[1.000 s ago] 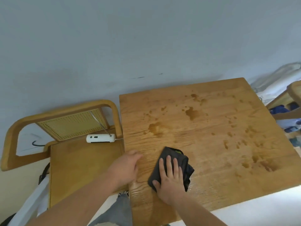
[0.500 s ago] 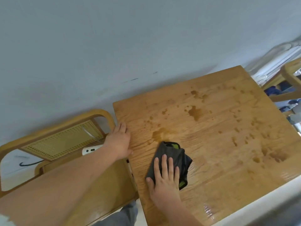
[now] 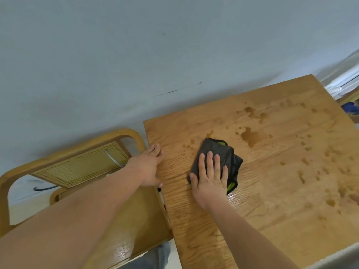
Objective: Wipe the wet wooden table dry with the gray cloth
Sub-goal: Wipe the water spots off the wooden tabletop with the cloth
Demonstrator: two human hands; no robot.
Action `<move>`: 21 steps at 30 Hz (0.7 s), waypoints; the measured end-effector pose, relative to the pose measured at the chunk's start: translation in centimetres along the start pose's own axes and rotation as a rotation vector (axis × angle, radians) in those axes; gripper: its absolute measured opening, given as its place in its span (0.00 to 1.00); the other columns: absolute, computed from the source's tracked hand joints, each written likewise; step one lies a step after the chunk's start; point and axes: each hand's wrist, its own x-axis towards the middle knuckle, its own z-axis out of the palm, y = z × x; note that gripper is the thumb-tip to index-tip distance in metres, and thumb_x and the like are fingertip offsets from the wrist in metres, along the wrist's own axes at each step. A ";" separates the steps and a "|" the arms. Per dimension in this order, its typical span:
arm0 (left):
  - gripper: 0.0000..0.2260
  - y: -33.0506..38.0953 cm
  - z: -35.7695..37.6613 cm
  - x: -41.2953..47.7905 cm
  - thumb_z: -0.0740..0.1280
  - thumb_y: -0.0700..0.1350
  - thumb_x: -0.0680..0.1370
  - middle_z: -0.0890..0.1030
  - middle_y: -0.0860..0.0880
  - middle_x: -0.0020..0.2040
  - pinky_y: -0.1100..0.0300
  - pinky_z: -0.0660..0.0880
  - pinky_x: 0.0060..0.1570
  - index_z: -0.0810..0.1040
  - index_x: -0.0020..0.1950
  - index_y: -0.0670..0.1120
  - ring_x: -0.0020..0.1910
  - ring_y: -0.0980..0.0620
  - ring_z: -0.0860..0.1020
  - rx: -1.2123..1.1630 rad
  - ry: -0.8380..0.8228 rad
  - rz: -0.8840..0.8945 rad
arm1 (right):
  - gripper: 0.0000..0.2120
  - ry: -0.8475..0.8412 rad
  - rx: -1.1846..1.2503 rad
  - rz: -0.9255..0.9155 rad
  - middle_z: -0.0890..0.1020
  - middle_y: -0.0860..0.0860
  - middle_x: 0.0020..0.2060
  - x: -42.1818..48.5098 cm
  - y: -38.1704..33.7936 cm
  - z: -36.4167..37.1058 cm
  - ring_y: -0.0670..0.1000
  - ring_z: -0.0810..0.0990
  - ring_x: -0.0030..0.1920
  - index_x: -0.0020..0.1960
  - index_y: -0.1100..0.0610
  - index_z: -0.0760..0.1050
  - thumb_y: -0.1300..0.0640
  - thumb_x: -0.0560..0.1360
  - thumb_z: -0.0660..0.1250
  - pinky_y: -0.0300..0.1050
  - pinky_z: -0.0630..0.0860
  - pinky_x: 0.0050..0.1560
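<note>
The wooden table (image 3: 281, 191) fills the right half of the view, dotted with dark wet spots and a larger puddle (image 3: 250, 136) near its middle. A crumpled dark gray cloth (image 3: 227, 152) with a green edge lies on the table's left part. My right hand (image 3: 210, 177) presses flat on the cloth with straight, spread fingers. My left hand (image 3: 149, 167) rests on the table's left edge, fingers extended along it.
A wooden chair (image 3: 64, 167) with a woven cane back stands against the table's left side, close to the gray wall (image 3: 136, 55). Another chair's frame and some blue and white items (image 3: 349, 105) show at the far right.
My right hand has pushed the cloth farther up the table over the wet spot near the left middle. My left hand stays on the table's left edge. The camera has tilted.
</note>
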 end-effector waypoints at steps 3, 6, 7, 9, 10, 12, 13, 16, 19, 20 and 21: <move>0.53 -0.3 -0.4 0.0 0.72 0.67 0.72 0.35 0.53 0.83 0.46 0.61 0.78 0.42 0.84 0.52 0.82 0.53 0.40 -0.012 -0.012 0.001 | 0.36 0.076 0.024 0.003 0.42 0.54 0.83 -3.1 -0.6 1.9 0.56 0.37 0.82 0.84 0.57 0.42 0.38 0.84 0.45 0.60 0.39 0.79; 0.53 -0.1 -0.7 -0.3 0.73 0.66 0.73 0.34 0.52 0.83 0.47 0.60 0.79 0.41 0.84 0.52 0.82 0.54 0.39 -0.011 -0.006 0.009 | 0.36 0.017 -0.012 -0.033 0.48 0.56 0.84 -6.0 -1.3 3.3 0.59 0.46 0.83 0.84 0.58 0.49 0.37 0.84 0.48 0.62 0.47 0.77; 0.53 -0.2 -0.7 -0.4 0.73 0.65 0.73 0.34 0.52 0.82 0.48 0.59 0.79 0.41 0.84 0.52 0.82 0.54 0.39 -0.014 -0.004 0.017 | 0.37 0.008 -0.036 -0.059 0.50 0.56 0.83 -6.7 -1.5 3.7 0.60 0.48 0.83 0.84 0.59 0.50 0.37 0.83 0.49 0.63 0.49 0.76; 0.52 -0.6 -0.9 -0.5 0.73 0.63 0.74 0.33 0.53 0.82 0.50 0.57 0.80 0.40 0.84 0.52 0.82 0.54 0.38 -0.037 -0.010 0.033 | 0.38 -0.017 -0.066 -0.103 0.54 0.57 0.83 -7.4 -1.4 4.1 0.61 0.51 0.82 0.83 0.58 0.54 0.36 0.82 0.53 0.64 0.52 0.75; 0.51 -0.7 -0.9 -0.4 0.73 0.62 0.74 0.33 0.53 0.82 0.50 0.56 0.80 0.40 0.83 0.53 0.82 0.55 0.38 -0.053 -0.015 0.038 | 0.38 -0.029 -0.086 -0.112 0.55 0.57 0.83 -7.2 -1.2 4.3 0.61 0.52 0.82 0.83 0.58 0.55 0.36 0.81 0.54 0.64 0.52 0.74; 0.50 -1.0 -0.8 -0.4 0.73 0.61 0.75 0.32 0.54 0.81 0.51 0.56 0.80 0.40 0.83 0.53 0.82 0.56 0.37 -0.072 -0.012 0.039 | 0.38 -0.065 -0.109 -0.136 0.55 0.57 0.83 -5.8 -1.1 3.6 0.61 0.52 0.81 0.83 0.57 0.55 0.35 0.81 0.54 0.65 0.51 0.74; 0.50 -1.1 -0.7 -0.3 0.72 0.62 0.75 0.32 0.54 0.81 0.51 0.55 0.80 0.40 0.83 0.54 0.81 0.56 0.37 -0.079 -0.006 0.038 | 0.39 -0.085 -0.119 -0.157 0.50 0.56 0.83 -4.6 -1.1 2.9 0.61 0.48 0.82 0.84 0.56 0.52 0.34 0.81 0.52 0.65 0.48 0.75; 0.47 -1.1 -0.5 -0.1 0.69 0.66 0.76 0.32 0.55 0.81 0.50 0.56 0.80 0.42 0.83 0.55 0.81 0.56 0.37 -0.110 -0.005 0.030 | 0.39 -0.154 -0.126 -0.166 0.26 0.51 0.79 1.0 -1.1 -0.3 0.56 0.24 0.78 0.81 0.52 0.29 0.33 0.82 0.43 0.63 0.30 0.77; 0.45 -0.8 -0.6 -0.3 0.68 0.64 0.78 0.32 0.55 0.81 0.48 0.55 0.80 0.42 0.83 0.55 0.81 0.56 0.37 -0.123 -0.043 0.024 | 0.39 -0.183 -0.116 -0.103 0.22 0.50 0.76 7.0 -1.6 -3.6 0.55 0.21 0.76 0.79 0.50 0.25 0.32 0.82 0.42 0.63 0.28 0.76; 0.45 -0.7 -0.8 -0.3 0.68 0.63 0.78 0.32 0.54 0.81 0.48 0.55 0.81 0.42 0.83 0.54 0.81 0.56 0.37 -0.122 -0.052 0.026 | 0.39 -0.200 -0.094 -0.081 0.22 0.49 0.77 8.5 -1.9 -4.1 0.55 0.21 0.76 0.79 0.50 0.25 0.32 0.82 0.42 0.63 0.28 0.76; 0.44 -0.6 -1.0 -0.2 0.68 0.62 0.79 0.32 0.54 0.82 0.48 0.54 0.81 0.42 0.83 0.53 0.82 0.55 0.37 -0.117 -0.061 0.027 | 0.39 -0.199 -0.077 -0.069 0.23 0.49 0.77 9.4 -2.2 -4.5 0.55 0.21 0.76 0.80 0.50 0.25 0.32 0.82 0.42 0.63 0.28 0.76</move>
